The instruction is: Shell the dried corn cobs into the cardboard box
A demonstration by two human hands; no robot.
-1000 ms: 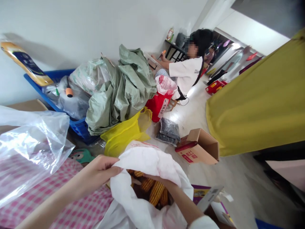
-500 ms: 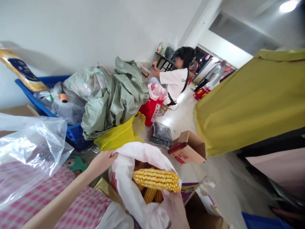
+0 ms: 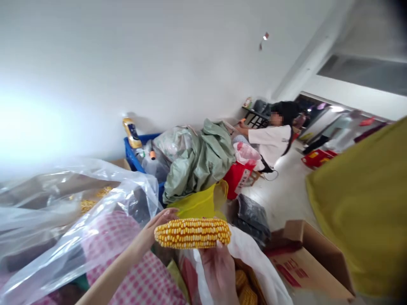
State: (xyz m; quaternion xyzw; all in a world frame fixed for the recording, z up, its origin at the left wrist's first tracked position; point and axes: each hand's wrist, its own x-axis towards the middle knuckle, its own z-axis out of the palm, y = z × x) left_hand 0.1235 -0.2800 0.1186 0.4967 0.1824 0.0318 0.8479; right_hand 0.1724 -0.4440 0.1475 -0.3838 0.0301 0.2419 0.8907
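A dried yellow ear of corn (image 3: 192, 233) lies level in front of me, above the sack. My right hand (image 3: 218, 264) grips it from below near its right end. My left hand (image 3: 163, 217) is at the cob's left end with fingers stretched out, partly behind the kernels; whether it touches the cob is hard to tell. Below my right hand stands a white sack (image 3: 254, 258), its mouth open, with more corn cobs (image 3: 244, 290) inside. On the left, a clear plastic bag (image 3: 133, 190) spreads wide, with loose yellow kernels (image 3: 87, 205) showing in it.
Pink checked cloth (image 3: 140, 275) lies under my left forearm. Ahead are a blue crate (image 3: 130, 154) with a grey-green sheet (image 3: 203, 161), and a yellow bag (image 3: 197, 201). An open cardboard box (image 3: 305, 262) stands at right, near hanging mustard cloth (image 3: 359, 212). A person (image 3: 270, 142) sits farther off.
The ear of corn has come up out of the sack's mouth and leftward in my right hand. My left hand has let go of the sack's rim and is at the cob. The view has turned left.
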